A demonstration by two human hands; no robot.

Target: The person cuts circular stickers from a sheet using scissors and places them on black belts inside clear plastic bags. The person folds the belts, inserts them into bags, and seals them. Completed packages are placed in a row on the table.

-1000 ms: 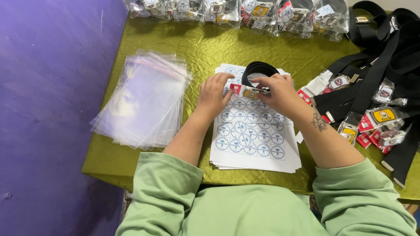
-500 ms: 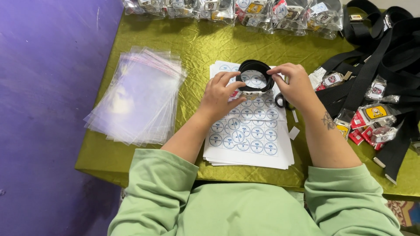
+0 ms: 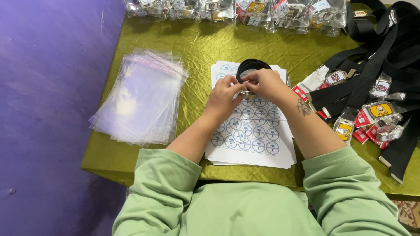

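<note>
Meeting over the top of a stack of sticker sheets (image 3: 251, 135), the left hand (image 3: 224, 97) and the right hand (image 3: 262, 84) pinch together on a rolled black belt (image 3: 250, 66), which sits between the fingertips just above the far end of the sheets. Both hands are closed on the roll: the left grips its near edge with thumb and fingers, the right covers its right side with fingers curled in, and a small metal buckle piece shows just below where the fingers meet. The sheets carry rows of round blue-and-white stickers and lie on a green quilted tablecloth (image 3: 201, 48). To the left of the sheets, well apart from the hands, lies a fanned pile of clear plastic bags (image 3: 140, 98). To the right, loose black belts (image 3: 376, 61) with picture buckles sprawl across the cloth beside small red packets (image 3: 361, 135). Along the far edge runs a row of bagged belts (image 3: 245, 11). Light green sleeves cover both forearms up to the elbows.
</note>
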